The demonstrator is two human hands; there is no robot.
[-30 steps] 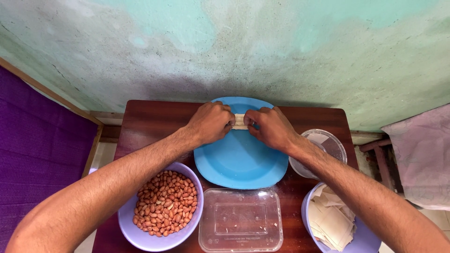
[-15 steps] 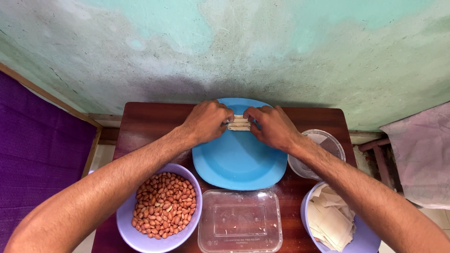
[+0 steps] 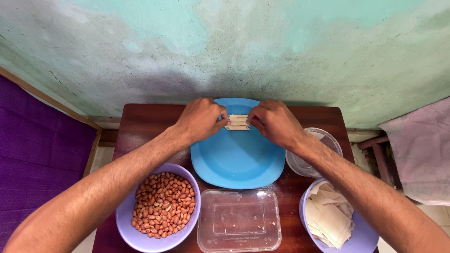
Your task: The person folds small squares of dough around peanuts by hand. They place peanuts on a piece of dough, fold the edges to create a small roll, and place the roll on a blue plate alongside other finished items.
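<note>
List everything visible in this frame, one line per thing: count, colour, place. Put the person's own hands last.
table: one, dark brown wood, against the wall
plate: one, blue, table centre
folded strip: one, cream, over the plate's far edge, held at both ends
peanut bowl: one, lilac, near left, full of red-brown peanuts
clear box: one, transparent, near centre, in front of the plate
clear bowl: one, transparent, right of the plate
sheet bowl: one, lilac, near right, holding cream sheets
wall: green-white, patchy
cloth: pale pink, far right
purple surface: far left
left hand: pinching the strip's left end
right hand: pinching its right end
</note>
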